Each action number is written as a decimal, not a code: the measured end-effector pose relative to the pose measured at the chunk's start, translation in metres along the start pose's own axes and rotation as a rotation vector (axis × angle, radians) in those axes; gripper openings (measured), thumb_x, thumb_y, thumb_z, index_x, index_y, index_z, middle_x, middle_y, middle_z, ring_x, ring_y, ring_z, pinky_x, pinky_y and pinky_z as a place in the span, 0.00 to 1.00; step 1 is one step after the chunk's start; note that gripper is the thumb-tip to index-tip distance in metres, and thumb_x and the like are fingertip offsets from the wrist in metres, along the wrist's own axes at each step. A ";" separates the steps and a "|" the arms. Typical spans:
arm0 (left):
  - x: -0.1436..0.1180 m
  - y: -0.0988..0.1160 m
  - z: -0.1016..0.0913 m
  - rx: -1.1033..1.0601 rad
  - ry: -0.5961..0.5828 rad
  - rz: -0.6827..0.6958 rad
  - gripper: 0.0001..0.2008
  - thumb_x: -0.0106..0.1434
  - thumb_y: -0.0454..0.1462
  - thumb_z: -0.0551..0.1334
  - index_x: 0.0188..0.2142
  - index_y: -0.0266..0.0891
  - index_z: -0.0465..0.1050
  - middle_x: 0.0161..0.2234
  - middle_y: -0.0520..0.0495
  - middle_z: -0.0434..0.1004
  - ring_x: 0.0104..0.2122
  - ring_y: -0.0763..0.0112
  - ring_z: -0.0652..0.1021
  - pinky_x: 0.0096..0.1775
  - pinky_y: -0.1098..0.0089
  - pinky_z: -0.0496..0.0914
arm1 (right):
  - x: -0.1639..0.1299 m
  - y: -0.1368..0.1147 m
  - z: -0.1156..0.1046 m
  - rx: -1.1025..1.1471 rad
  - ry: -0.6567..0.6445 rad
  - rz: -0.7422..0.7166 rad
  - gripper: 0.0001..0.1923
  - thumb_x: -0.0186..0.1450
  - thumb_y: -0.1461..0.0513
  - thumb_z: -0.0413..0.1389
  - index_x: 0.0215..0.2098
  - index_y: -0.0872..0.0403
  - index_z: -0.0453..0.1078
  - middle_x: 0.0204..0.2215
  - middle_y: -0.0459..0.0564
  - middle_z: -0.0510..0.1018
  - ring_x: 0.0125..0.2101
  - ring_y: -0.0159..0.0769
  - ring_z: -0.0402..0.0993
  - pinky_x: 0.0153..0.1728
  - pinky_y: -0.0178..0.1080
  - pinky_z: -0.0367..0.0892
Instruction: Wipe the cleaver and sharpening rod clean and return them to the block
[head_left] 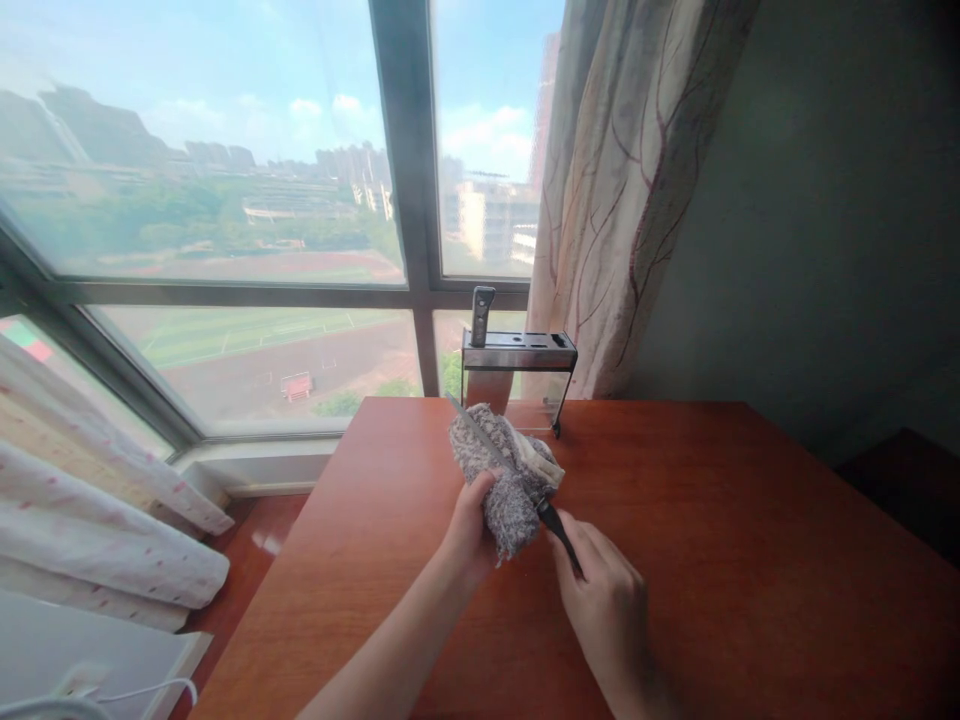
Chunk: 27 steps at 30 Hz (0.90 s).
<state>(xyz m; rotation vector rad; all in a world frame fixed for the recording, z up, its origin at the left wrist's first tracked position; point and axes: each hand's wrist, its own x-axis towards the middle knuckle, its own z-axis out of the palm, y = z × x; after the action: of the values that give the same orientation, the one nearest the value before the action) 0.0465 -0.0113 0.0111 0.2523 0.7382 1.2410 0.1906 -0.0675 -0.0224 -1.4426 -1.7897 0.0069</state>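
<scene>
**Wiping the blade, spine side to the palm**

Carefully is the word here: the knife (501,462) lies slantwise through a grey fluffy cloth (504,480), its tip poking out at the upper left and its dark handle running down to the lower right, all held just above the bench (750,560) near the middle of its far edge. The left hand (471,530) is closed around the cloth from below, bunching it about the blade; the right hand (604,605) is closed on the handle, fingers wrapped, though how tight that grip is cannot be told.

To do this well, I judge, the cloth should stay thick between palm and steel, pinching from the spine so the edge faces away from the fingers. Draw in one direction, handle toward tip, and do not scrub back and forth.

Beyond them, a steel knife rack (519,352) stands at the far edge with one dark handle (481,312) upright in it, before the window (409,200) and the patterned curtain (630,180).
</scene>
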 end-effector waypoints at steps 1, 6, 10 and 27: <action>0.000 0.000 0.000 -0.009 -0.004 -0.001 0.12 0.55 0.36 0.63 0.39 0.32 0.72 0.36 0.40 0.81 0.38 0.59 0.80 0.39 0.66 0.75 | 0.001 0.001 0.000 -0.046 0.013 -0.024 0.14 0.68 0.59 0.51 0.48 0.55 0.72 0.37 0.55 0.80 0.35 0.42 0.77 0.40 0.40 0.66; 0.001 0.008 0.000 -0.034 0.001 0.011 0.15 0.54 0.33 0.62 0.42 0.30 0.72 0.38 0.39 0.81 0.38 0.57 0.81 0.42 0.63 0.75 | 0.012 0.017 -0.009 -0.160 0.057 -0.101 0.13 0.68 0.60 0.51 0.48 0.53 0.72 0.38 0.53 0.80 0.37 0.41 0.76 0.42 0.40 0.66; 0.005 0.021 -0.004 -0.061 0.012 0.052 0.17 0.55 0.32 0.61 0.45 0.29 0.71 0.36 0.39 0.81 0.38 0.56 0.81 0.43 0.62 0.75 | 0.009 0.031 -0.016 -0.139 0.068 -0.116 0.13 0.67 0.62 0.52 0.48 0.53 0.73 0.39 0.52 0.80 0.38 0.41 0.76 0.43 0.40 0.65; 0.007 0.061 -0.024 0.141 0.012 0.234 0.12 0.49 0.35 0.63 0.35 0.33 0.72 0.24 0.46 0.78 0.24 0.63 0.78 0.28 0.64 0.75 | -0.012 0.036 -0.032 1.201 -0.844 0.868 0.25 0.64 0.45 0.50 0.29 0.59 0.72 0.10 0.37 0.58 0.09 0.21 0.48 0.11 0.28 0.44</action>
<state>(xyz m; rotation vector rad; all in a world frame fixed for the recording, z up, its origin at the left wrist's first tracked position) -0.0147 0.0100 0.0243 0.4578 0.8250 1.4140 0.2390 -0.0801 -0.0254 -1.1408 -1.0557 1.9807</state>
